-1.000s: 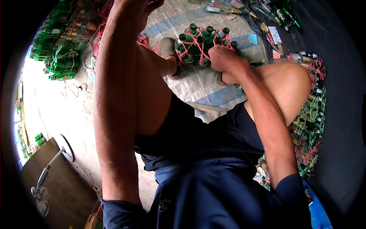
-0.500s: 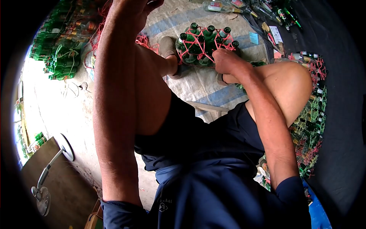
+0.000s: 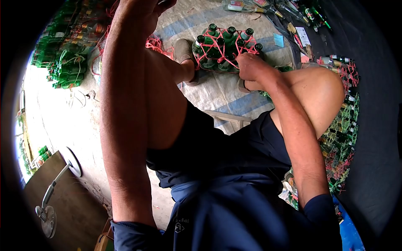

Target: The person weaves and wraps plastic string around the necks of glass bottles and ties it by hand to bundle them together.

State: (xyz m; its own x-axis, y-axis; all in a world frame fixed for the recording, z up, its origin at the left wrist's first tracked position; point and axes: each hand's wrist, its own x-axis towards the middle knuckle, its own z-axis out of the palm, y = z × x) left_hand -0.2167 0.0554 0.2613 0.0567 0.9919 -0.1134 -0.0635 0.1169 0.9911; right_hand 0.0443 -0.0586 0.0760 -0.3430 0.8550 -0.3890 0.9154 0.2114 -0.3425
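A bundle of green glass bottles (image 3: 229,38) stands upright between my feet, pink twine (image 3: 212,47) criss-crossing around the necks. At its near right corner my right hand (image 3: 252,67) is closed, fingers pinching the twine beside a bottle. My left hand (image 3: 147,16) is raised at the top edge, left of the bundle and apart from it. Its fingers look curled but are partly cut off by the frame, so what they hold is hidden. Loose pink twine (image 3: 155,43) lies beyond my left knee.
A blue-striped woven sheet (image 3: 217,94) covers the floor under the bundle. Stacked green bottles (image 3: 69,69) stand at left, loose bottles (image 3: 240,6) lie at the top, and netted bottles (image 3: 341,129) line the right side. A stand fan (image 3: 49,194) is at lower left.
My left hand and forearm have shifted slightly left. My right hand has moved a little to the right along the bundle's near edge. The bottles stay in place.
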